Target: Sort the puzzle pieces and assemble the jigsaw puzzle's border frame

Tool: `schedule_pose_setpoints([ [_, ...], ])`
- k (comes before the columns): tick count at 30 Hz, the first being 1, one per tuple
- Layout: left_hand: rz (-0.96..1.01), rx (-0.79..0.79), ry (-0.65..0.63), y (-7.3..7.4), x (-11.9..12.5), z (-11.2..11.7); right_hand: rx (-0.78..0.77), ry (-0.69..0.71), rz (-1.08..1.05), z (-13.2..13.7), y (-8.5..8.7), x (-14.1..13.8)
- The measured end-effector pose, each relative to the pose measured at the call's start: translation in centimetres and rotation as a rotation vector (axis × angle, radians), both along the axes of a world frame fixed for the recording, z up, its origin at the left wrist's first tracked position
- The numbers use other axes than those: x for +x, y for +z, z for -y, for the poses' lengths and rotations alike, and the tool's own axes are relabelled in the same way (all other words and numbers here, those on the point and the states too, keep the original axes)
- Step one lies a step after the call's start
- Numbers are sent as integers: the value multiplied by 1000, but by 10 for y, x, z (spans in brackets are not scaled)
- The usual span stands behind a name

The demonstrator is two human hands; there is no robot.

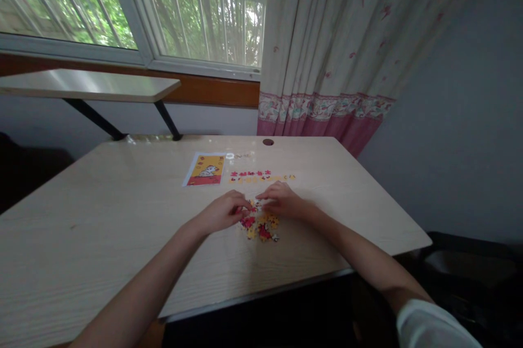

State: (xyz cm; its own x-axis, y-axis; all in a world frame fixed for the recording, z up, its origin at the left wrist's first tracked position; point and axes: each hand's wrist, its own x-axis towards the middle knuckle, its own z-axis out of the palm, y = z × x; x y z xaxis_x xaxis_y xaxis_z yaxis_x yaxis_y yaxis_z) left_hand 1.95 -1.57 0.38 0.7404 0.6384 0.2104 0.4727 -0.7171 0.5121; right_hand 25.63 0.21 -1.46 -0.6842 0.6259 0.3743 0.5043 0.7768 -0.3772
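Note:
A loose heap of small jigsaw puzzle pieces [265, 231] in red, yellow and white lies on the desk between my hands. At its left side my left hand [226, 211] is closed, thumb and index fingertip together over red pieces; what they hold is too small to make out. From the right, my right hand [286, 202] reaches over the heap's far edge, index finger stretched and thumb apart, fingertips near white pieces. Beyond my hands, red pieces [250, 174] and yellow pieces [249, 179] are laid out in rows.
A picture sheet [208, 169] with a white cartoon animal on yellow and red lies left of the rows. A few pale pieces [243, 156] sit farther back on the desk [134, 217]. A raised shelf [90, 86] stands back left, near the window; a curtain [322, 65] hangs behind.

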Motion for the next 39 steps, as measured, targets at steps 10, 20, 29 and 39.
schedule_pose_setpoints([
  [10,-36,-9,-4,3,1,3,18,17,15,8,-3,-6],
  [20,41,-82,-35,8,6,5,17,0,21,12,1,-8],
  [29,227,-245,152,-5,13,5,54,9,-91,15,2,-12],
  [39,400,-446,194,-9,9,-1,120,-76,-203,14,2,-12],
])
